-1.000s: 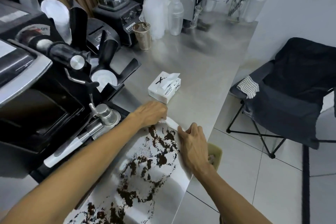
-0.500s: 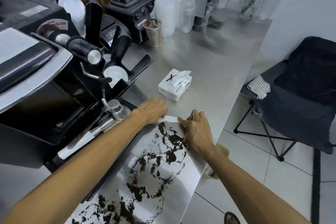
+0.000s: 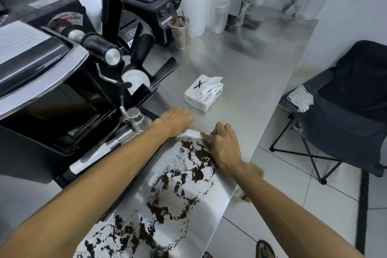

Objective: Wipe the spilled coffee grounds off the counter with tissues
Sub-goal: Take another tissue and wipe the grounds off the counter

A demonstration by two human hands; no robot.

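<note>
Both bare forearms reach from the near edge toward the middle of the scene, converging as they go. The left forearm (image 3: pixel 94 184) runs in from the near left, long and almost straight. The left hand (image 3: pixel 176 120) lies back-up, wrist flat, fingers bent down and pointing right over the left end of a folded white paper tissue (image 3: pixel 191 133); its grip underneath is hidden. The right forearm (image 3: pixel 282 205) comes in from the near right. The right hand (image 3: pixel 224 146) is knuckles-up with the fingers curled, and its thumb and forefinger pinch the tissue's right end. The hands sit near each other without touching.
</note>
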